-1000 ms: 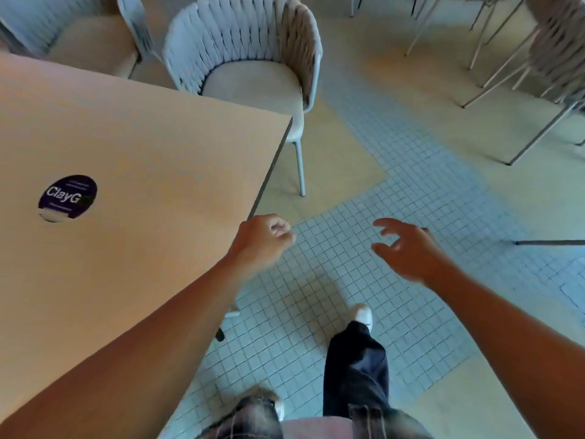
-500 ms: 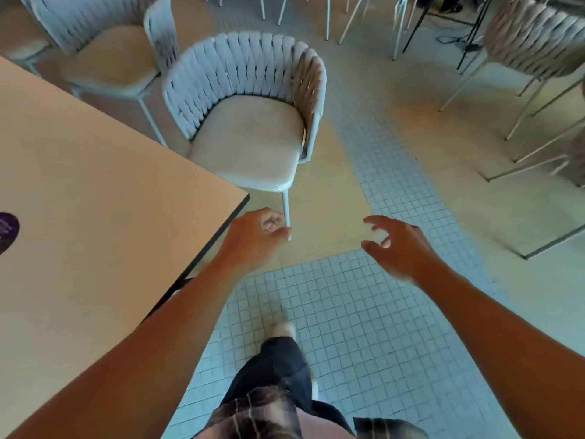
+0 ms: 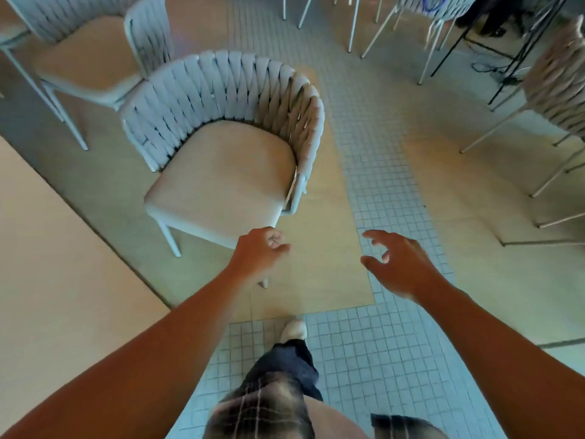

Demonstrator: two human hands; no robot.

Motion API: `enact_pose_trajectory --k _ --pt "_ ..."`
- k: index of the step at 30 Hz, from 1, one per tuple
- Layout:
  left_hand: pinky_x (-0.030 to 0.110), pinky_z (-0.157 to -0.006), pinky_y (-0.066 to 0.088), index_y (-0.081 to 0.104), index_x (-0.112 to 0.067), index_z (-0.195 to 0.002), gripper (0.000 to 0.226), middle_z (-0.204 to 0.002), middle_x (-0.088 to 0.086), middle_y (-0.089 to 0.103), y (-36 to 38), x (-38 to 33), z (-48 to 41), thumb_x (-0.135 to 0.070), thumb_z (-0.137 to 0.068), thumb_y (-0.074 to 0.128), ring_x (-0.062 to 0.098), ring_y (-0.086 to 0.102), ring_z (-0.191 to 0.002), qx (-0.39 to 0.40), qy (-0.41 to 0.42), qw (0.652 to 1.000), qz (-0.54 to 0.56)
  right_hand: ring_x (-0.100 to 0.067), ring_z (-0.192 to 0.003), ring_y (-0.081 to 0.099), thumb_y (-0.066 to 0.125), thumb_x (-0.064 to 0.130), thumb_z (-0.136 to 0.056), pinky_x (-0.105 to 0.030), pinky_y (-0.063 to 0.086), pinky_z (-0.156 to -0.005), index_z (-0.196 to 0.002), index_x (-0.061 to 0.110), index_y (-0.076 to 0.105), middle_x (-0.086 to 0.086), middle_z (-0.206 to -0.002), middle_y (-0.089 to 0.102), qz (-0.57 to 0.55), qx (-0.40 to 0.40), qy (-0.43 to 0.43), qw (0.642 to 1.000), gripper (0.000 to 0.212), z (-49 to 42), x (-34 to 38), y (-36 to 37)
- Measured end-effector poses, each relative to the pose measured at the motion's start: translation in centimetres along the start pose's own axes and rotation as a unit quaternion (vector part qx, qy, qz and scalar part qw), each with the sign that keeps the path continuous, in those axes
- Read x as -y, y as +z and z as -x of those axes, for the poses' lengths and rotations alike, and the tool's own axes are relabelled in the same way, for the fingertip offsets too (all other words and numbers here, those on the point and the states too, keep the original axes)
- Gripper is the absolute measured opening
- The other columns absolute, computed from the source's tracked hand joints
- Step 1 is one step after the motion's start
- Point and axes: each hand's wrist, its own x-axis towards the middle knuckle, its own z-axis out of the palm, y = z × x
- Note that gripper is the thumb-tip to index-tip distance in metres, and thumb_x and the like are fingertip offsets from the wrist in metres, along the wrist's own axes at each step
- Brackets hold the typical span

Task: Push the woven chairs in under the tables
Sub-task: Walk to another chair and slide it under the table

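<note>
Ideally both hands should take the curved back rim of the grey woven chair with the beige seat cushion, which stands centre frame, apart from the pale wooden table at left. The left hand is curled on nothing and the right hand is spread. A second grey woven chair, upper left, crowds its back.

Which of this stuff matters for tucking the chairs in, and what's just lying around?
For the job: near chair, far chair, right chair, table, left hand, right hand.
Just around: cables, tiled floor.
</note>
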Motion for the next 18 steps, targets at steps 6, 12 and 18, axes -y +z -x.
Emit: enact_pose_trajectory --k 6,12,18 --pt "0.025 -0.091 0.047 0.069 -0.014 -0.110 0.031 -0.106 0.000 0.071 1.3 -5.3 -7.8 -0.030 -0.084 0.071 0.015 0.064 -0.104 -0.010 -0.062 0.998 0.010 -0.011 -0.110 0.059 0.061 0.045 -0.091 -0.037 0.045 -0.097 -0.138 0.042 0.046 0.011 -0.131 0.059 0.018 0.030 -0.017 0.999 0.049 -9.8 -1.8 -5.0" --pt "0.021 -0.079 0.045 0.068 -0.020 -0.105 0.027 -0.101 -0.003 0.071 3.0 -10.5 -16.5 -0.034 -0.081 0.069 0.017 0.065 -0.099 -0.037 -0.111 0.993 0.023 -0.013 -0.112 0.057 0.060 0.043 -0.092 -0.041 0.046 -0.100 -0.139 0.039 0.046 0.008 -0.132 0.058 0.040 0.065 -0.054 0.996 0.049 -21.4 -4.1 -9.9" --pt "0.021 -0.076 0.046 0.066 -0.019 -0.111 0.031 -0.106 -0.002 0.068 4.6 -16.2 -25.0 -0.033 -0.084 0.064 0.017 0.063 -0.102 -0.109 -0.162 0.981 0.023 -0.010 -0.112 0.057 0.059 0.049 -0.091 -0.041 0.047 -0.100 -0.138 0.046 0.043 0.013 -0.134 0.056 0.068 0.113 -0.123 0.984 0.050 -34.1 -7.1 -14.5"
